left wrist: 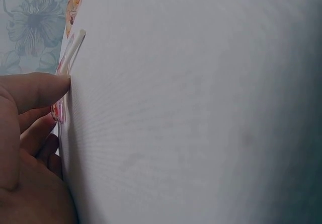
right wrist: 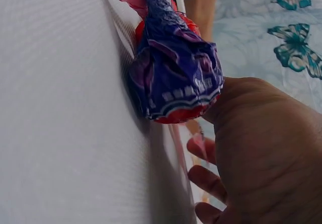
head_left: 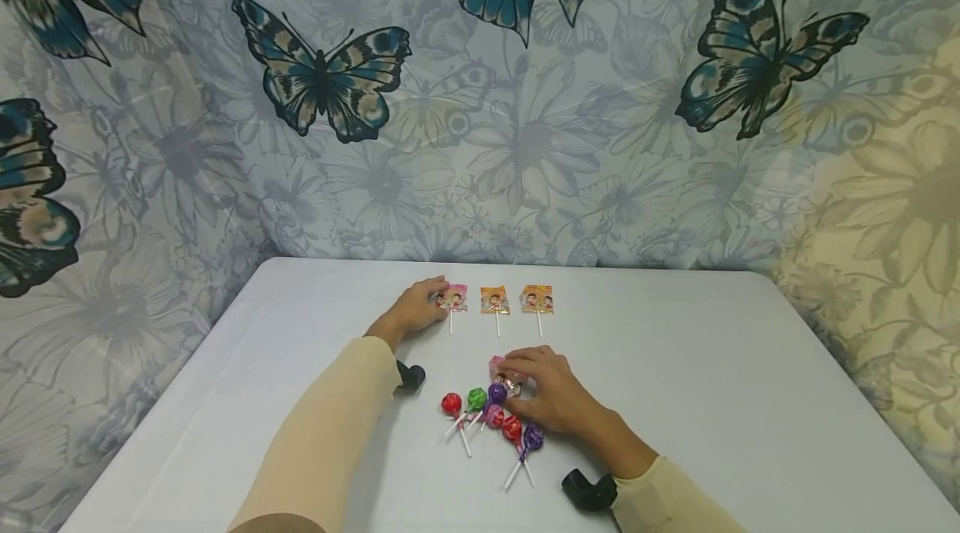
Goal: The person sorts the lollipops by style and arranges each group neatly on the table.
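On the far part of the table my left hand (head_left: 415,307) pinches the edge of a flat lollipop in a pink wrapper (head_left: 456,298), its white stick toward me. In the left wrist view the thumb (left wrist: 43,90) lies on the near side of that wrapper, the other fingers behind it. Nearer to me, my right hand (head_left: 553,391) holds another flat pink-wrapped lollipop (head_left: 497,364) between fingers and thumb, partly hidden by the fingers. Round lollipops lie heaped beside it: red (head_left: 451,404), green (head_left: 477,399) and purple (head_left: 533,437). A purple-wrapped one (right wrist: 176,78) fills the right wrist view's middle.
Two flat orange-wrapped lollipops (head_left: 495,300) (head_left: 537,299) lie in line to the right of my left hand. The white table (head_left: 712,399) backs onto a cloth with butterflies (head_left: 322,82). Black wrist mounts (head_left: 588,491) sit at both cuffs.
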Tool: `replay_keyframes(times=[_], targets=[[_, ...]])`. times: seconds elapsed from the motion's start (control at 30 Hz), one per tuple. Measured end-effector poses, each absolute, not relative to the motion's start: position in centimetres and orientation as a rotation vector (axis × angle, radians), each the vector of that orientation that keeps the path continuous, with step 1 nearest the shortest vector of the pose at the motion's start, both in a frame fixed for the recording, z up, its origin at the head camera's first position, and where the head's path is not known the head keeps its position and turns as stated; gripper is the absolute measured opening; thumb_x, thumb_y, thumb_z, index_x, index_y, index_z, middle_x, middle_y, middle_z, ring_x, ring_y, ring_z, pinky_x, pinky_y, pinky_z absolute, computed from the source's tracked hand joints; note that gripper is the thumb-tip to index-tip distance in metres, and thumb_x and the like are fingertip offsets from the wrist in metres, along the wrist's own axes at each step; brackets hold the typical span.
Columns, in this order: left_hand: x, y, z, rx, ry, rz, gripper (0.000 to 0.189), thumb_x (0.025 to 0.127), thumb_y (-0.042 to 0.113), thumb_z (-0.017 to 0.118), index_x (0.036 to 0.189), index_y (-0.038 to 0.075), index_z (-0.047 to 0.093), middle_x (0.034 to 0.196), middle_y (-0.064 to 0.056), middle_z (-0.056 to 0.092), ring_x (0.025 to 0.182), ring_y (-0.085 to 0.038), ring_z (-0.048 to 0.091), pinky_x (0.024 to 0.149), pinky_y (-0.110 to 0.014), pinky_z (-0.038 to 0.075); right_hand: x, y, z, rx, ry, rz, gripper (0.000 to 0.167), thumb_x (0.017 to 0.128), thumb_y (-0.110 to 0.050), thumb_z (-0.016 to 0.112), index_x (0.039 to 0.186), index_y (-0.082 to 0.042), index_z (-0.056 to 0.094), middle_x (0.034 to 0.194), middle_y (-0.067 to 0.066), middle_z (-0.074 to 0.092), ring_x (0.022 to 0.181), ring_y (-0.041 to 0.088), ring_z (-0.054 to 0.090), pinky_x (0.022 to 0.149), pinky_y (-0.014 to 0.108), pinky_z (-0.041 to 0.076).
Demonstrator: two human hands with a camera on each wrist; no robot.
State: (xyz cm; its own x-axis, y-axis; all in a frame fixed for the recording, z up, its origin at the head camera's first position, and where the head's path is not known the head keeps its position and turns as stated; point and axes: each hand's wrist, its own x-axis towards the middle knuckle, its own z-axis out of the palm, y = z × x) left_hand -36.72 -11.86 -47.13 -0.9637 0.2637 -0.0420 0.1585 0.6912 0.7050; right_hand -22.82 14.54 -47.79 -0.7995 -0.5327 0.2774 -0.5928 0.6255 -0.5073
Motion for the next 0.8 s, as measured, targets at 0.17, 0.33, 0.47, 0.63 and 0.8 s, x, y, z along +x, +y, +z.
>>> replay_keyframes(times=[0.17, 0.33, 0.47, 0.63, 0.8], targets=[[-36.74, -11.93, -47.17, 0.367, 2.763, 1.144, 0.059, 0.083, 0.005, 0.07, 0.138, 0.001, 0.052, 0.15, -0.006, 0.038, 0.14, -0.028, 0.024, 0.113, -0.042, 0.016, -22.93, 14.57, -47.76, 0.965, -2.638, 1.034, 0.051, 0.071, -0.008, 0.078, 0.121, -0.01, 0.068, 0.119, 0.003, 0.058, 0.106, 0.021, 0.055, 0.088, 0.041, 0.045], [-36.86, -11.95, -47.29, 0.386, 2.773, 1.132, 0.059, 0.083, 0.005, 0.07, 0.138, 0.001, 0.051, 0.15, -0.007, 0.038, 0.14, -0.029, 0.025, 0.113, -0.042, 0.017, -22.96, 14.56, -47.8, 0.931, -2.593, 1.184, 0.042, 0.073, -0.001, 0.075, 0.114, -0.007, 0.072, 0.121, 0.007, 0.057, 0.083, 0.013, 0.057, 0.07, 0.028, 0.05], [-36.96, -11.96, -47.41, 0.383, 2.775, 1.124, 0.059, 0.083, 0.005, 0.07, 0.138, 0.001, 0.051, 0.15, -0.007, 0.039, 0.14, -0.029, 0.025, 0.112, -0.043, 0.017, -22.81, 14.46, -47.67, 0.864, -2.6, 1.306, 0.034, 0.076, 0.002, 0.074, 0.109, -0.006, 0.073, 0.121, 0.008, 0.057, 0.082, 0.012, 0.058, 0.07, 0.027, 0.051], [-36.87, -11.92, -47.37, 0.37, 2.768, 1.124, 0.058, 0.084, 0.006, 0.07, 0.138, 0.002, 0.051, 0.15, -0.007, 0.038, 0.14, -0.028, 0.025, 0.112, -0.043, 0.017, -22.8, 14.41, -47.65, 0.813, -2.605, 1.371, 0.034, 0.078, 0.005, 0.071, 0.111, -0.006, 0.073, 0.123, 0.007, 0.057, 0.083, 0.014, 0.057, 0.072, 0.028, 0.05], [-36.76, -11.94, -47.22, 0.351, 2.753, 1.134, 0.058, 0.085, 0.006, 0.07, 0.139, 0.003, 0.051, 0.151, -0.006, 0.037, 0.141, -0.027, 0.024, 0.113, -0.042, 0.016, -23.07, 14.49, -47.83, 0.805, -2.557, 1.429, 0.036, 0.079, 0.007, 0.071, 0.113, -0.006, 0.072, 0.127, 0.008, 0.056, 0.084, 0.015, 0.056, 0.07, 0.028, 0.049]])
